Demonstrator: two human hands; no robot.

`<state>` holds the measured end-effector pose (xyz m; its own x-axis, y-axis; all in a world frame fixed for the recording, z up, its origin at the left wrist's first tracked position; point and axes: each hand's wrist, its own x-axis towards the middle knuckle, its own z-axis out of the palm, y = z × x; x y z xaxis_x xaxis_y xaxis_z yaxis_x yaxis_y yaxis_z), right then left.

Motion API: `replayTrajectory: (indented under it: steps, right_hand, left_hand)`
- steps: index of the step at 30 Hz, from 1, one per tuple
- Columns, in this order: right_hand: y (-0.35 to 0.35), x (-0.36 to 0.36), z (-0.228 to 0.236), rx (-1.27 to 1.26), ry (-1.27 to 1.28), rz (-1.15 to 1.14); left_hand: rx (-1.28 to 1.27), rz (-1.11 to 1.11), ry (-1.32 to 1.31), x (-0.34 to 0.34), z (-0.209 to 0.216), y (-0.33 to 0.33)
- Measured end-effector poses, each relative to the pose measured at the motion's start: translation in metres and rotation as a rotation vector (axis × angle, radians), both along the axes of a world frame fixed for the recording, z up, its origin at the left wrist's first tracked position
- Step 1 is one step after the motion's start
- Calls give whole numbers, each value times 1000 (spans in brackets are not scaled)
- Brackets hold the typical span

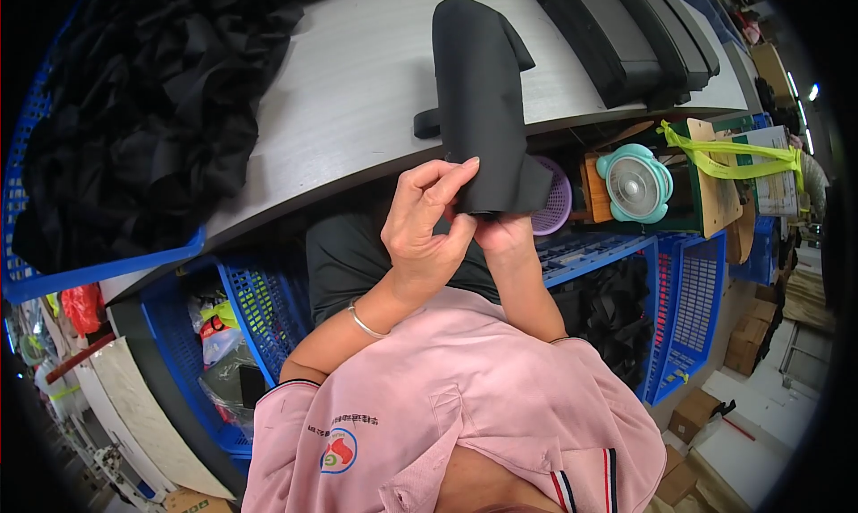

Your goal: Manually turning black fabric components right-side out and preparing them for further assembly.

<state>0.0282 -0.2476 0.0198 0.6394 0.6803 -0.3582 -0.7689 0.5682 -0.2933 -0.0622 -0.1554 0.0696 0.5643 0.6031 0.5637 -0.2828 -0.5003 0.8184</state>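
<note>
One left hand's (416, 231) fingers (452, 183) pinch one black cloth (483, 102); how one right hand (506, 234) grips, I cannot tell.

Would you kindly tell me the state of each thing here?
Cloth: curved, held
Left hand: pinching the cloth
Right hand: partly hidden, grip unclear
Heap: crumpled
Table crate: filled by the heap
Black pieces: lying side by side
Fan: guard on, running unclear
Purple basket: partly hidden
Right crate: holding black fabric

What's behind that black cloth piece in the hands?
Behind the black cloth piece show a grey tabletop and a round lilac plastic basket. It partly covers the right hand and hides anything directly behind.
</note>
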Motion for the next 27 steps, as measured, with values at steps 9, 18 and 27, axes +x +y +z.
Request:
replayTrajectory:
  steps: [9,18,27]
  right_hand:
    - [15,-4,-1,45,-107,40]
    - [32,25,-86,-1127,-1504,-161]
    - [65,6,-26,-1456,-2208,-192]
  left_hand:
    - [-10,-34,-3,-1,-8,6]
    - [-456,108,277,-6,-48,40]
    - [-1295,-122,183,-1,-98,37]
